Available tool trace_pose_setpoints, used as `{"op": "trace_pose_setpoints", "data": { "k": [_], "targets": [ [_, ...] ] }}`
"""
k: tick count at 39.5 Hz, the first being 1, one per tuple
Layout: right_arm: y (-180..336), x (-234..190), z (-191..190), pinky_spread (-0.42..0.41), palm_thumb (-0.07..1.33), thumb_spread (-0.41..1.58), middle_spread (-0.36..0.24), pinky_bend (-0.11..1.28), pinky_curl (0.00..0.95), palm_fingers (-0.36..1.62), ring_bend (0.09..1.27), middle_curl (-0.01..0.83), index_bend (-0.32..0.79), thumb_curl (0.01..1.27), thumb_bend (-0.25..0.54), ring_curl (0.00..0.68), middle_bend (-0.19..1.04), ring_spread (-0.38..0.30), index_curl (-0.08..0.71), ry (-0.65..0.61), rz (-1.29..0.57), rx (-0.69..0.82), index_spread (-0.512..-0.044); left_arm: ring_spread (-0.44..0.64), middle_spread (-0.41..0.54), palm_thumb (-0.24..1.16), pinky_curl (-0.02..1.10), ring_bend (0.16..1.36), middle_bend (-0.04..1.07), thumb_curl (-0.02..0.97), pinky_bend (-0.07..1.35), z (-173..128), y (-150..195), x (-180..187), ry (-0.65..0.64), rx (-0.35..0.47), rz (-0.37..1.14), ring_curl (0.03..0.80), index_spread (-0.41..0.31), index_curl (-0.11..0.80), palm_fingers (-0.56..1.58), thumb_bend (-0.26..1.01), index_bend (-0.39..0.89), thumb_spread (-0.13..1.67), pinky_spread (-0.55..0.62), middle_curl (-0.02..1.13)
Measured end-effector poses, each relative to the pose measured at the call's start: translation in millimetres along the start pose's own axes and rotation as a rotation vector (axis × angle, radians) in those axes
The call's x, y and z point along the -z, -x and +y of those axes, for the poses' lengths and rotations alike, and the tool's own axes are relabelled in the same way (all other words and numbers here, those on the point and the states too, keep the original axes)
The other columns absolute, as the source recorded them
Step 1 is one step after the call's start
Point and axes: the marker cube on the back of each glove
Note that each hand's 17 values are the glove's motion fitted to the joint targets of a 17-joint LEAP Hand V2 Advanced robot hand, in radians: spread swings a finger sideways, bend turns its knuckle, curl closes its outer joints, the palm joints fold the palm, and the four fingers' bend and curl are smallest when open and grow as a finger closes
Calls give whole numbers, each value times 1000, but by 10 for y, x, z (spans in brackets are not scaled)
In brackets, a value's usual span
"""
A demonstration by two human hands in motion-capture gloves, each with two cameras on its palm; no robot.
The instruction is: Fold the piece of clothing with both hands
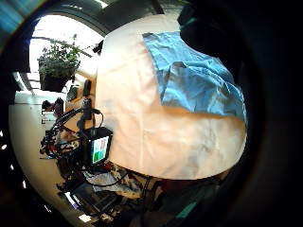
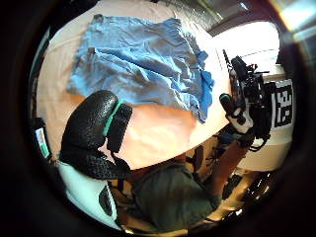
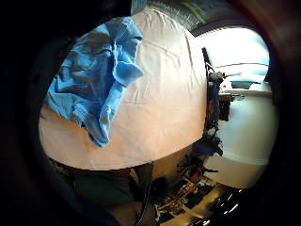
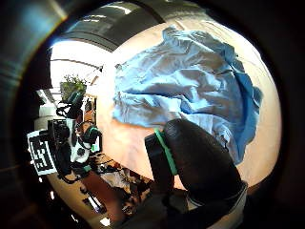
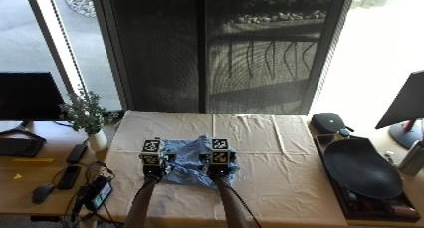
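A white vase [image 5: 98, 140] at the table's 9 o'clock edge holds a plant [image 5: 85, 111]. The left hand [image 5: 154, 164] and right hand [image 5: 221, 166] hover over the rumpled blue garment [image 5: 189, 164], lying crosswise on the cream tablecloth [image 5: 278, 158]; whether either grips is unclear.

Office: desk monitor [image 5: 26, 95], keyboard [image 5: 14, 147], mouse [image 5: 42, 192]

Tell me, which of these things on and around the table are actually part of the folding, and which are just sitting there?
Part of the job:
blue garment
left hand
right hand
cream tablecloth it lies on

Just lying about:
potted plant
dark oval tray
black pouch
keyboard
computer mouse
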Motion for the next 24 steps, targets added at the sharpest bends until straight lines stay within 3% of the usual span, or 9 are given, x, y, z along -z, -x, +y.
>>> {"op": "trace_pose_setpoints", "data": {
  "k": [4,8,16,24],
  "targets": [
    [-9,14,-6,174,270,661,-20,544,170,260,250,63,152,73,165,73,162,95,81,-20,-7,6,-256,64,-41,310,151,471,224,83,493,13,-23,14,0,-5,-6,157,-76,57,530,187,103,637,98,129],
    [-27,90,51,217,286,861,-20,575,216,221,254,96,155,100,160,103,174,124,119,-34,-29,5,-311,86,-46,325,196,500,228,109,535,2,-48,10,-9,-9,-5,204,-89,76,472,179,92,823,128,185],
    [-91,244,131,256,300,1063,-22,597,257,190,268,148,155,146,127,139,180,157,168,-77,-26,0,-360,114,-49,340,232,530,232,154,567,24,-67,-34,14,-23,-1,240,-101,114,421,143,108,1018,165,246],
    [-213,172,99,270,318,1113,-17,607,281,169,273,187,155,187,80,164,181,171,204,-48,-16,-18,-377,131,-45,360,250,556,233,193,581,-74,-91,-225,56,-18,-10,263,-102,141,374,101,106,1085,191,290]
  ]
}}
